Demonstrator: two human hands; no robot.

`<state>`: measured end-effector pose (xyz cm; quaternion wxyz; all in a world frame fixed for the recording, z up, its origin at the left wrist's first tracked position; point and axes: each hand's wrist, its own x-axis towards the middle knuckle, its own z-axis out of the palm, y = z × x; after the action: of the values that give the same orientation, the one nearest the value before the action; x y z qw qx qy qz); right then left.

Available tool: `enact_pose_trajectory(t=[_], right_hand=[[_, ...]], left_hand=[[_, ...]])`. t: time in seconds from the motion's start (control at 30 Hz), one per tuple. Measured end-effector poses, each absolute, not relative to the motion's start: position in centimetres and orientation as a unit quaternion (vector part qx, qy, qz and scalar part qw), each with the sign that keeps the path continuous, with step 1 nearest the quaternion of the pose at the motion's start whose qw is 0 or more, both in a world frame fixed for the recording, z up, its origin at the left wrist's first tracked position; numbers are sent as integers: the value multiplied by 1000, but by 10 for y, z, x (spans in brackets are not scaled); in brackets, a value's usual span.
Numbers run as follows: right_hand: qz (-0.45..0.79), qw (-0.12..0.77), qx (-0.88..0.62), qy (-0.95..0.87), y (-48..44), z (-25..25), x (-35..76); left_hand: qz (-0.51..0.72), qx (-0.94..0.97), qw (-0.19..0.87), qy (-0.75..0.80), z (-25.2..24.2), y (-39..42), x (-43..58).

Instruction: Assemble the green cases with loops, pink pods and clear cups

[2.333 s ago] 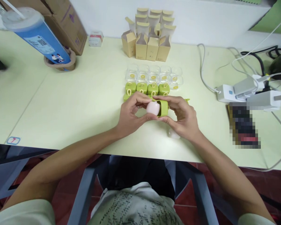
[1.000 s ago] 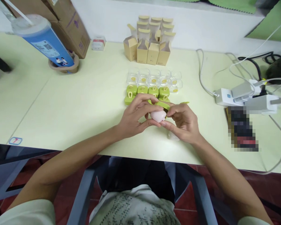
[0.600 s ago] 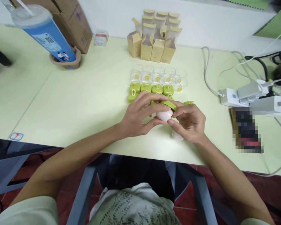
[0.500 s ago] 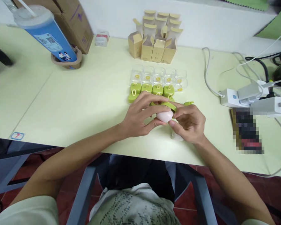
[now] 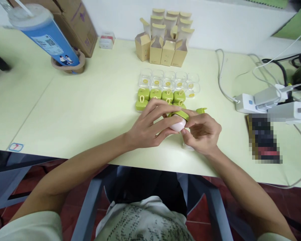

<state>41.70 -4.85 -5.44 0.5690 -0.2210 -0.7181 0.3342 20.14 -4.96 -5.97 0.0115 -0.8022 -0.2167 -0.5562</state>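
Note:
In front of me, both hands hold a small, smooth, pale pink rounded piece [image 5: 178,125] with a green cap [image 5: 181,115] at its top. My left hand [image 5: 154,125] has its fingers over the cap and its thumb below the pale piece. The thumb and forefinger of my right hand [image 5: 202,132] pinch the right edge, where cap and pale piece meet. Just beyond my fingers stand several green caps with cream loops [image 5: 155,94]. A small green piece [image 5: 201,110] lies past my right hand. A clear object [image 5: 188,146], partly hidden, lies beneath that hand.
Clear plastic cups with yellow marks [image 5: 169,81] stand in rows behind the caps. Open cardboard boxes [image 5: 168,52] line the wall. A tall blue cup [image 5: 54,43] is at left; a power strip [image 5: 247,103], cables and a blurred-out dark object [image 5: 264,139] are at right.
The view has shifted slightly. Both hands keep their hold, and the pale piece and green cap are tilted a little differently between my fingers.

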Motion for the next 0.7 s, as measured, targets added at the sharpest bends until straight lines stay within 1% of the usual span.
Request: enact_pose_trajectory(t=[0.07,0.13,0.23,0.3,0.47,0.6,0.7], right_hand=[[332,573,-230,-713,-49,-54,416],[326,576,-230,-714,-50,-55,416],[327,566,-225,-723,-51,-56,417],[340,555,-213,-729,-51,-57,419],[377,550,-154,-729,-51,-57,422],[437,534,-135,-711,-52,-53,424],[407,517,-178,-732,-48,-50,426]], left_hand=[[-550,-807,-11,-216,-60,-49,201],[-534,-817,-12,-217,-59,-49,200],[-517,-827,39,-216,-56,-50,200],[-530,-818,68,-212,-53,-49,202],[-562,-798,101,-195,-50,-47,203],[-542,-807,46,-230,-52,-48,195],[-550,-800,3,-239,-53,-48,189]])
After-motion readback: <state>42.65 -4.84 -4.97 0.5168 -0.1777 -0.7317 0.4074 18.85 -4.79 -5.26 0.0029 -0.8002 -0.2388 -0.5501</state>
